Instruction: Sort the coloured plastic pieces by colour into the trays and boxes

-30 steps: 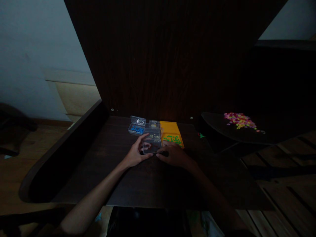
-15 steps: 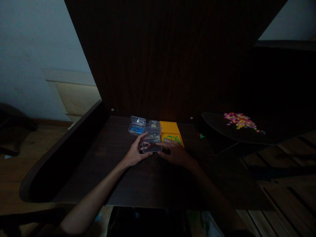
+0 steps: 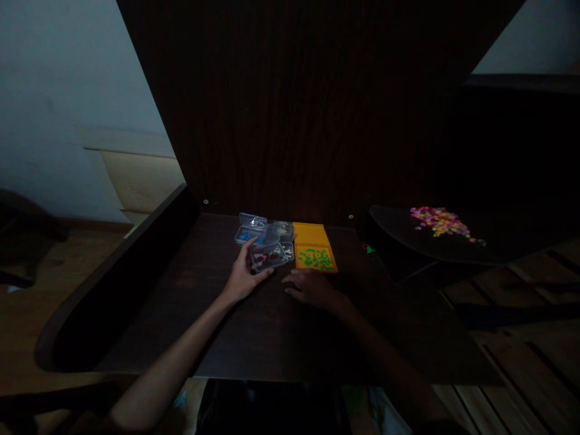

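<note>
My left hand [image 3: 243, 279] grips a small clear plastic box [image 3: 270, 261] by its left end, thumb in front and fingers behind. The box is tilted, and dark reddish pieces show through it. My right hand [image 3: 313, 289] is apart from that box, fingers loosely stretched and a little spread, with nothing visible in them. Just beyond it lies an open yellow case [image 3: 310, 232] with small green pieces [image 3: 316, 258] in its near half. Behind my left fingers stands an open clear box with blue pieces [image 3: 249, 235]. Small whitish pieces [image 3: 288, 251] lie in another clear container, partly hidden.
The dark wooden desk [image 3: 181, 320] has a raised side panel [image 3: 113, 284] on the left and a tall back board [image 3: 308, 109]. A heap of pink, red and yellow pieces [image 3: 439, 221] lies on a shelf at the right. A small red-green item [image 3: 369, 249] sits near it.
My right hand has let go of the clear box and drawn back toward me. The left hand has moved the box slightly left and tilted it. More of the green pieces now shows.
</note>
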`<state>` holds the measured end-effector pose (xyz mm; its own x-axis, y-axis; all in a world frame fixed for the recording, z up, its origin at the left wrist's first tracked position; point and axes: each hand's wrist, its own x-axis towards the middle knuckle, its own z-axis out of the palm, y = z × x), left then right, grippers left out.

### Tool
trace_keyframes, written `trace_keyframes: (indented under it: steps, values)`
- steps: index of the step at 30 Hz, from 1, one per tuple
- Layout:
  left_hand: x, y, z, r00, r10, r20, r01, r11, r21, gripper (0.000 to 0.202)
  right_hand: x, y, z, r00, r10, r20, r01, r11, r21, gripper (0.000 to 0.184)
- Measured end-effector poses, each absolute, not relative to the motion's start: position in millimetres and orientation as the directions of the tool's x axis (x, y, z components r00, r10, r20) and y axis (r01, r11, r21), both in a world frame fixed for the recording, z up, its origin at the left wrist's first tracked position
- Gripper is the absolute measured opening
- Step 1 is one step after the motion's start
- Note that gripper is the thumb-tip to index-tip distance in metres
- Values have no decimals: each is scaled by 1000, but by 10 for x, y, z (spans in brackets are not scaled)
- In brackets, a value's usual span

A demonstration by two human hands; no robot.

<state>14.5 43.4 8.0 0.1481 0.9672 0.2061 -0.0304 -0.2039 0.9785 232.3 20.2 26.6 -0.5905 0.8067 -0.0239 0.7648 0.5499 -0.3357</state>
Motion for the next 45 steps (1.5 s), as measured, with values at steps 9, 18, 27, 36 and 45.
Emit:
trace_keyframes:
  steps: [9,18,27,36,45]
  values:
    - [145,441,45,173,963,206,-36,-202,979,87,2326,224,278,-590,808,-11,750,542,-380,8]
    - [150,386,110,333,926,181,-42,-177,983,85,2445,331,603,-485,854,192,697,509,-506,10]
    - [145,356,103,479,865,152,-87,-126,988,85,2396,461,532,-446,892,76,812,439,-385,14]
    - [139,356,110,446,882,153,-68,-137,988,85,2419,427,550,-433,891,134,784,446,-431,21]
    - [155,408,87,251,949,189,-45,-184,982,86,2459,309,529,-530,834,155,684,528,-502,10]
